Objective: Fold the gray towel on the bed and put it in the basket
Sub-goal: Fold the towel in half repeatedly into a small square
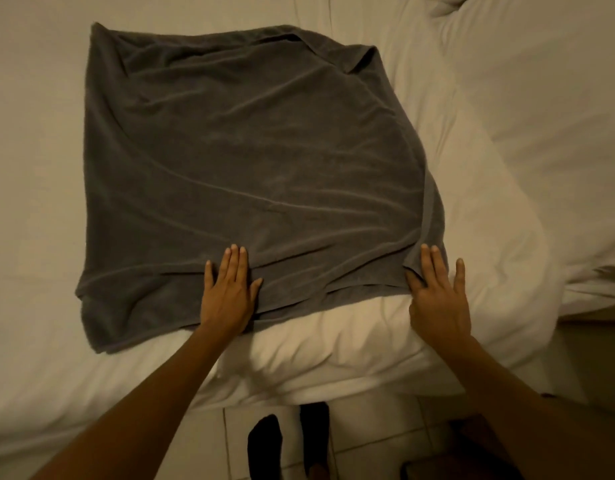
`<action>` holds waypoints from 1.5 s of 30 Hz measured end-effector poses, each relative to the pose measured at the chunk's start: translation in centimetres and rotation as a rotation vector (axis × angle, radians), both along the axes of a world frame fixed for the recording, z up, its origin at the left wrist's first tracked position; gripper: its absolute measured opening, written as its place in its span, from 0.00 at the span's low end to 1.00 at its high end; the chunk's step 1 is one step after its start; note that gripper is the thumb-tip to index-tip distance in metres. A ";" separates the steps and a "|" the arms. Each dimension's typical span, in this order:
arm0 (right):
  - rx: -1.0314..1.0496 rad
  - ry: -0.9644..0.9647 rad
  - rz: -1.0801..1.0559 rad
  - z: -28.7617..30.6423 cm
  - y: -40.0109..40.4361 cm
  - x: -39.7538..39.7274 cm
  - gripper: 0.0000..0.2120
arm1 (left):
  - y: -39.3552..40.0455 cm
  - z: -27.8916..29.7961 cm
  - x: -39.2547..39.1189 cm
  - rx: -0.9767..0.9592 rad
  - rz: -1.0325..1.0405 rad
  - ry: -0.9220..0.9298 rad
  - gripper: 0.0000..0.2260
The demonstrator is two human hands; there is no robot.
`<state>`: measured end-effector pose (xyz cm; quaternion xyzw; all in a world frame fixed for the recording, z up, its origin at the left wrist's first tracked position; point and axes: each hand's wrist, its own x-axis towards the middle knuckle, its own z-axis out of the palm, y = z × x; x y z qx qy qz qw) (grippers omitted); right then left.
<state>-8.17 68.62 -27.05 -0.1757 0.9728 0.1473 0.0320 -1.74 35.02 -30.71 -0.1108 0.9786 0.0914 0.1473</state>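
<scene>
I stand at the edge of a bed (29,168) dressed in a white sheet that fills most of what I see, from 9 o'clock across to 12. A thick white duvet (489,209) lies bunched and creased from 1 o'clock down to 5, its near fold hanging over the mattress edge right in front of me. Below that, at 6 o'clock, the floor (361,441) is pale square tiles with thin grout lines. My feet in dark socks (264,438) rest on it. The light is dim and warm, giving the white bedding a yellowish cast.
</scene>
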 end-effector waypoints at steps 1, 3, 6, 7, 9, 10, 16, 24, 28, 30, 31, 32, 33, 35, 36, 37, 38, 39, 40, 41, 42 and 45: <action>-0.007 -0.003 0.018 0.0 0.0 -0.3 0.26 | -0.2 -0.2 0.6 -0.012 -0.010 0.009 0.31; -0.021 -0.015 0.059 -0.1 -0.3 -1.0 0.24 | -0.7 -0.5 1.7 -0.045 -0.037 0.019 0.34; 0.005 -0.058 0.077 -0.2 -1.3 -1.7 0.31 | -1.4 -0.1 3.0 -0.082 -0.082 -0.008 0.35; 0.010 -0.065 0.079 -0.3 -1.7 -1.8 0.33 | -1.9 0.1 3.3 -0.097 -0.089 -0.012 0.35; 0.033 -0.088 0.092 -0.3 -2.3 -1.9 0.34 | -2.9 0.5 4.2 -0.108 -0.115 -0.016 0.35; 0.049 -0.092 0.106 -0.4 -2.3 -1.8 0.34 | -3.4 0.8 4.6 -0.117 -0.128 -0.019 0.36; 0.085 -0.076 0.145 -1.0 -1.7 -2.4 0.29 | -6.6 1.6 7.0 -0.188 -0.234 -0.096 0.40; 0.056 -0.098 0.161 -1.6 0.2 -3.5 0.26 | -6.0 0.6 7.9 -0.272 -0.352 -0.132 0.40; 0.029 -0.050 0.180 -1.6 -0.4 -3.2 0.25 | -5.7 0.0 9.0 -0.316 -0.372 -0.069 0.31; 0.001 -0.030 0.252 -1.9 -1.2 -2.7 0.26 | -5.7 -0.3 9.1 -0.345 -0.379 -0.009 0.24; 0.000 -0.025 0.289 -2.1 -1.5 -2.6 0.26 | -5.7 -0.5 9.0 -0.364 -0.361 0.025 0.22; 0.001 -0.020 0.308 -2.2 -1.8 -2.5 0.27 | -5.9 -0.7 8.8 -0.371 -0.313 0.037 0.24; -0.003 -0.017 0.308 -2.3 -1.9 -2.7 0.27 | -6.0 -0.7 8.5 -0.372 -0.249 0.030 0.27; -0.019 -0.019 0.280 -2.3 -1.7 -3.3 0.27 | -6.4 -0.4 7.6 -0.364 -0.111 0.010 0.31; -0.019 -0.029 0.273 -2.3 -1.6 -3.6 0.28 | -6.8 -0.4 7.3 -0.344 -0.029 0.007 0.32; -0.006 -0.045 0.276 -2.3 -1.4 -4.0 0.28 | -7.1 -0.7 7.1 -0.316 0.051 0.011 0.32; 0.017 -0.059 0.290 -2.2 -1.4 -4.3 0.29 | -7.4 -0.9 6.8 -0.290 0.117 0.014 0.31; 0.039 -0.063 0.313 -2.1 -1.4 -4.5 0.29 | -7.5 -1.0 6.7 -0.275 0.166 -0.019 0.31; 0.054 -0.058 0.336 -2.0 -1.4 -4.8 0.28 | -7.7 -1.0 6.7 -0.266 0.189 -0.051 0.31; 0.057 -0.049 0.353 -1.9 -1.5 -5.0 0.28 | -7.7 -0.9 6.7 -0.263 0.186 -0.066 0.30; 0.048 -0.041 0.361 -1.7 -1.6 -5.2 0.28 | -7.7 -0.9 6.7 -0.264 0.166 -0.066 0.30; 0.004 -0.024 0.370 -1.6 -2.3 -4.8 0.31 | -6.9 -0.3 6.8 -0.254 0.097 -0.003 0.31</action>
